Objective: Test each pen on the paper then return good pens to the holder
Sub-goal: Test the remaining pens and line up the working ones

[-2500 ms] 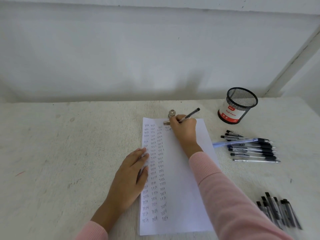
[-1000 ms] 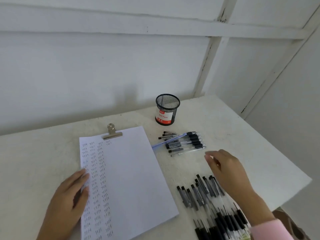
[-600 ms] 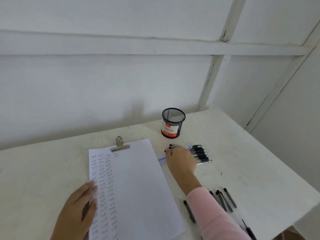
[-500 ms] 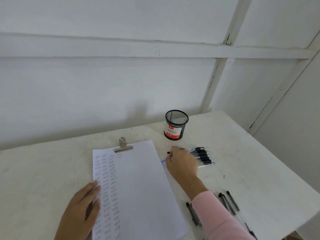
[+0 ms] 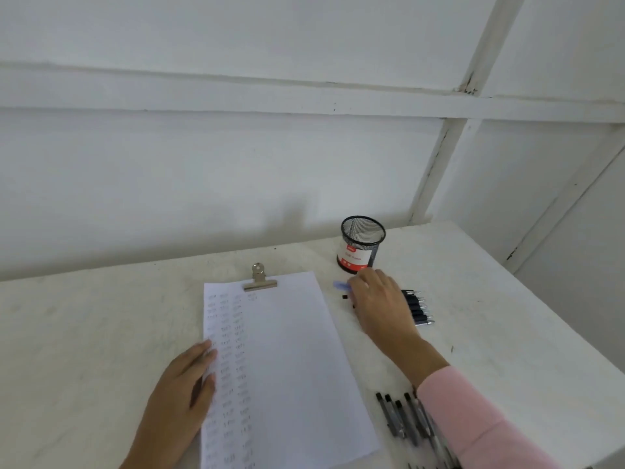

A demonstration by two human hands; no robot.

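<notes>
Right hand (image 5: 382,302) over the pens (image 5: 417,308), grip unclear; left hand (image 5: 182,394) flat, steadying the paper (image 5: 287,350). Pinch just one, lift cleanly.

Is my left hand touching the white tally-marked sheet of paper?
Touching: the head view shows the left hand lying flat over the left edge of the white sheet of paper.

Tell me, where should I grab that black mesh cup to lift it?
Probably wrap a hand round the mesh cup at its round side wall, coming from its right. It stands upright, open top up; the right hand and a row of pens lie in front of it, and the paper lies to its front left.
</notes>
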